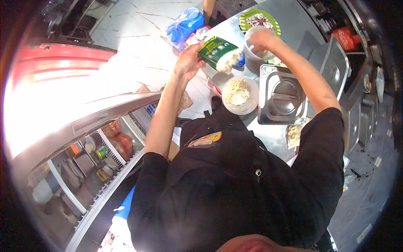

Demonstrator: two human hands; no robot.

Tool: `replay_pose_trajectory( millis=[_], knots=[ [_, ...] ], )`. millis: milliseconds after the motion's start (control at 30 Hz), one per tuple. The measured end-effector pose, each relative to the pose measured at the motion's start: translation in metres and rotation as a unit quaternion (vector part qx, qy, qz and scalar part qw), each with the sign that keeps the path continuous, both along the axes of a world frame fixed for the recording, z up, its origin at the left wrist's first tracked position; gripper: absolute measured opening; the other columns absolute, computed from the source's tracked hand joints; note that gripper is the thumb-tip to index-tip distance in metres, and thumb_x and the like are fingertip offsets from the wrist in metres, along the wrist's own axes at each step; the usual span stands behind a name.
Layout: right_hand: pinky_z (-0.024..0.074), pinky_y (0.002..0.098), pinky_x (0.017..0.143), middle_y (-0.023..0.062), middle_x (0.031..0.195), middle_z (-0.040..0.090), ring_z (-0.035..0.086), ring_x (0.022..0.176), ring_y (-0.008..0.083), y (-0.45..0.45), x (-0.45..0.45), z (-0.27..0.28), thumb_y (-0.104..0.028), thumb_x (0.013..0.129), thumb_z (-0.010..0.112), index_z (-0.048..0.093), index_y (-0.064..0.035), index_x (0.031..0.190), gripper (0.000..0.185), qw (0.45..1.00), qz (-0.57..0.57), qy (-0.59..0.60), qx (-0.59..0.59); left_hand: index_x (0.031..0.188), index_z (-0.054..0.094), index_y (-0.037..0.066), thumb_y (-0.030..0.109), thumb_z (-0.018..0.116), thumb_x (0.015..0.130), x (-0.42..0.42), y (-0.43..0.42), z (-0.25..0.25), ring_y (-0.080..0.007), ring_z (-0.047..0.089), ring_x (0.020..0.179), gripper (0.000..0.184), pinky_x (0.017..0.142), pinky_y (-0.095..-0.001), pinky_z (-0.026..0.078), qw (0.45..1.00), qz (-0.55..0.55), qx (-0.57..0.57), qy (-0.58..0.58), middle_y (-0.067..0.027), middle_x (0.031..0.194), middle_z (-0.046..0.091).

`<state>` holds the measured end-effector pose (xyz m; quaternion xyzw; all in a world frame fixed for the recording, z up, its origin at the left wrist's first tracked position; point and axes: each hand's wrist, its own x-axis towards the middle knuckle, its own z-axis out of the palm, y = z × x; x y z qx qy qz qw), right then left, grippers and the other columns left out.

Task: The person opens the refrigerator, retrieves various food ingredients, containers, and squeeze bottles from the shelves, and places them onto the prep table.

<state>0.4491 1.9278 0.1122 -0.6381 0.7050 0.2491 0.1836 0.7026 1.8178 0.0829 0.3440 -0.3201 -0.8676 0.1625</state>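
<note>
- Left hand (pixel 189 62): partly closed, thumb and fingers gripping the near end of a green packet (pixel 213 51).
- Green packet: between the hands, left hand nearer; long axis slanting away down-right, pale end toward the tubs.
- Round tub (pixel 251 97), clear: pale strands (pixel 237 90) inside; just below the packet's pale end.
- Second tub (pixel 250 53), clear: right of the packet.
- Right hand (pixel 261 39): reaching into the second tub; finger opening and any hold cannot be told.

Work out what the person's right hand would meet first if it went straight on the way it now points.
The right hand would probably meet the clear plastic tub it reaches into, at its wall; depth is unclear.
</note>
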Motion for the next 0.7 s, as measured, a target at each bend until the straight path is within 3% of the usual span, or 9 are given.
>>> replay_pose_trajectory(
  millis=[167,300,433,533,700],
  knots=[
    [0.051,0.0426,0.074,0.016,0.09,0.067,0.065,0.087,0.0315,0.003,-0.002,0.028,-0.029,0.074,0.069,0.069,-0.0026,0.086,0.029,0.999,-0.03,-0.014,-0.032,0.109,0.055,-0.002,0.02,0.057,0.091,-0.009,-0.01,-0.018,-0.0202,0.062,0.087,0.028,0.078,-0.0312,0.056,0.993,0.025,0.103,0.051,-0.0145,0.102,0.06],
    [0.0521,0.0425,0.074,0.0157,0.091,0.067,0.065,0.087,0.0316,0.016,-0.013,0.046,-0.024,0.075,0.066,0.069,-0.0027,0.085,0.024,0.994,-0.051,-0.037,-0.091,0.11,0.052,-0.001,0.02,0.05,0.095,-0.016,-0.013,-0.022,-0.019,0.062,0.079,0.026,0.062,-0.0272,0.054,0.986,0.042,0.158,0.043,-0.0143,0.101,0.061],
    [0.0492,0.045,0.073,0.0174,0.087,0.066,0.063,0.086,0.0355,0.025,-0.016,0.059,-0.023,0.078,0.064,0.068,-0.0027,0.087,0.023,0.987,-0.11,-0.03,-0.114,0.115,0.051,0.002,0.023,0.039,0.099,-0.014,-0.023,-0.037,-0.0182,0.06,0.073,0.029,0.052,-0.0235,0.048,0.98,-0.034,0.171,0.094,-0.0136,0.102,0.062],
    [0.0486,0.0458,0.072,0.0181,0.086,0.066,0.062,0.085,0.0358,0.03,-0.022,0.062,-0.021,0.08,0.062,0.068,-0.0037,0.088,0.02,0.986,-0.11,-0.028,-0.119,0.126,0.046,0.001,0.027,0.041,0.099,-0.013,-0.025,-0.044,-0.0241,0.063,0.09,0.039,0.048,-0.0178,0.049,0.98,-0.024,0.184,0.068,-0.0223,0.115,0.055],
    [0.0479,0.0444,0.073,0.0173,0.089,0.066,0.062,0.086,0.0356,0.034,-0.028,0.053,-0.019,0.082,0.059,0.067,-0.0078,0.093,0.018,0.981,-0.115,-0.032,-0.152,0.129,0.044,0.001,0.024,0.038,0.099,-0.011,-0.026,-0.041,-0.018,0.059,0.078,0.038,0.047,-0.0154,0.046,0.975,-0.05,0.194,0.098,-0.0253,0.116,0.053]
  ],
)
